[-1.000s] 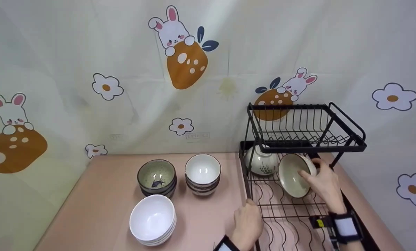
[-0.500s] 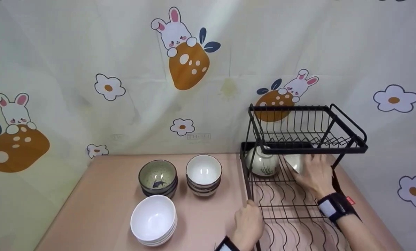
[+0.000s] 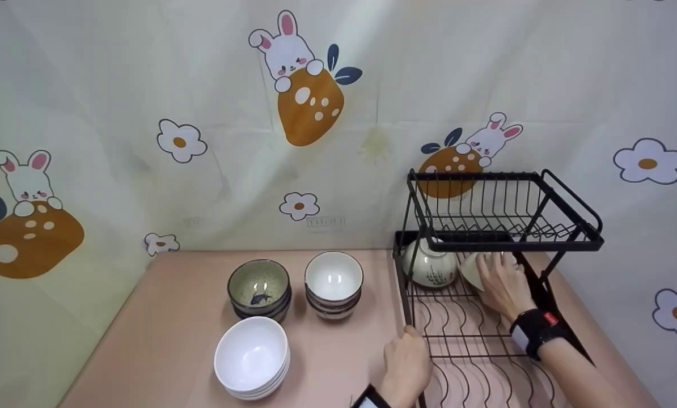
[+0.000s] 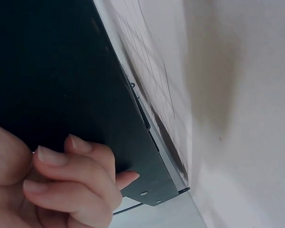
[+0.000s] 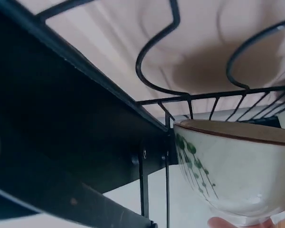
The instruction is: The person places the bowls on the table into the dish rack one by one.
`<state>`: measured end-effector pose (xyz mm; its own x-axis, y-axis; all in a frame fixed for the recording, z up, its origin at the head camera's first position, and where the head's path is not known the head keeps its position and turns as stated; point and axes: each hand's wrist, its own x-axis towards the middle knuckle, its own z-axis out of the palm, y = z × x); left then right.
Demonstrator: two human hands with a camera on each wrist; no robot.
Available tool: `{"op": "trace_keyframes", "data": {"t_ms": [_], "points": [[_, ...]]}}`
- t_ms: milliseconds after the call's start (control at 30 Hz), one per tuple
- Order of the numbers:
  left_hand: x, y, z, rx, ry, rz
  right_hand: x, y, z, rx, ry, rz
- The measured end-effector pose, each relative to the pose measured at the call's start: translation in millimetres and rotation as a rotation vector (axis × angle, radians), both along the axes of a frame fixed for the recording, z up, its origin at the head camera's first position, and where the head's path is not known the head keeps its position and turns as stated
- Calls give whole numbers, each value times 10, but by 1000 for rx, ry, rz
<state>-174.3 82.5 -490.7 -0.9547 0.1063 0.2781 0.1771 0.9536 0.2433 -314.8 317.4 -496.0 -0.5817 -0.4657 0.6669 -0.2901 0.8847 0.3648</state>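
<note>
My right hand (image 3: 506, 286) holds a white bowl (image 5: 237, 166) with a brown rim and a green plant print, under the upper tier of the black dish rack (image 3: 514, 246). In the right wrist view its rim faces the rack's wires and fingertips (image 5: 235, 222) are at its foot; in the head view the hand covers much of it. Just left of it, a similar bowl (image 3: 432, 266) lies upside down on the lower tier. My left hand (image 3: 406, 362) grips the rack's left side, its fingers (image 4: 76, 190) curled by the dark side panel (image 4: 85, 95).
Left of the rack, the pink table (image 3: 163, 340) bears stacks of green speckled bowls (image 3: 259, 283), dark-rimmed white bowls (image 3: 334, 277) and plain white bowls (image 3: 252, 357). The upper tier overhangs the back of the lower one. A printed curtain (image 3: 202, 85) hangs behind.
The bowl in my right hand has turned from showing its inside to facing down, and sits further back under the upper tier. My right hand has turned over with it. My left hand stays put.
</note>
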Motion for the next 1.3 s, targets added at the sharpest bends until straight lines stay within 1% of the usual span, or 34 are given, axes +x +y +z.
{"op": "trace_keyframes", "data": {"t_ms": [167, 300, 467, 633, 833, 967, 1067, 1133, 1300], "points": [[12, -1, 5, -6, -1, -7, -59, 6, -41, 15, 3, 56], [19, -3, 10, 6, 9, -4, -97, 25, -51, 24, 38, 88], [10, 6, 15, 11, -7, 3, -120, 60, -46, 32, 74, 100], [8, 10, 18, 2, -17, 1, -135, 89, -57, 13, 57, 106], [12, 9, 20, 6, -37, 4, -158, 85, -92, -11, 32, 97], [21, 10, 16, 9, -36, 6, -183, 58, -113, -38, 37, 102], [25, 9, 16, 0, -35, 4, -191, 42, -118, -53, 23, 92], [24, 7, 20, 1, -36, 1, -184, 31, -116, -57, -4, 73], [13, 0, 44, 30, -80, -8, -147, -2, -119, -46, -85, -6]]}}
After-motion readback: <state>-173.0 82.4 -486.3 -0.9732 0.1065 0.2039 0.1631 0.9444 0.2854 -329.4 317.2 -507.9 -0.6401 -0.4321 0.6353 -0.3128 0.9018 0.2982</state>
